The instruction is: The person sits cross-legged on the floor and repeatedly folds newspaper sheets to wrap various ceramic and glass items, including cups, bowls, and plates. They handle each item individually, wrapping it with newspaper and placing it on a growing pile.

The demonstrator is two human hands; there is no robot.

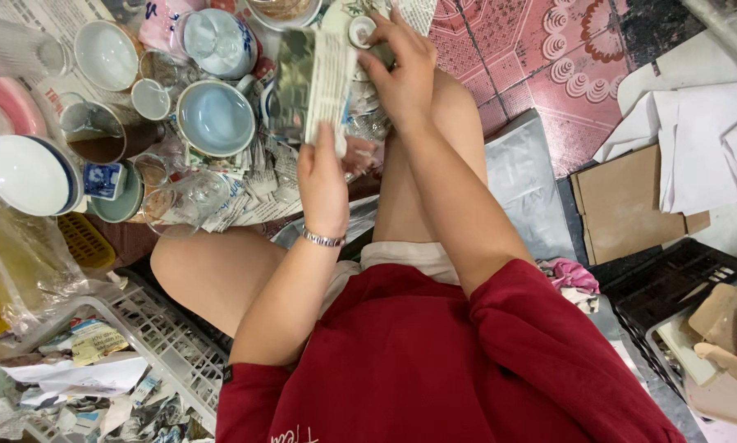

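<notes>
Counts of crockery, glassware and crates by the floor

Two hands are seen, the left hand (323, 184) and the right hand (403, 70); one folded newspaper sheet (315, 86) is counted between them; three white bowls are counted, one (106, 54), a second (215, 117) and a third with a blue rim (30, 174); one clear glass (184, 201) is counted on its side; one white plastic crate (167, 340) and one black crate (672, 283) are counted; one bracelet (323, 239) is seen.

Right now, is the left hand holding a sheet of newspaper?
Yes, the left hand grips the lower edge of a folded newspaper sheet.
</notes>
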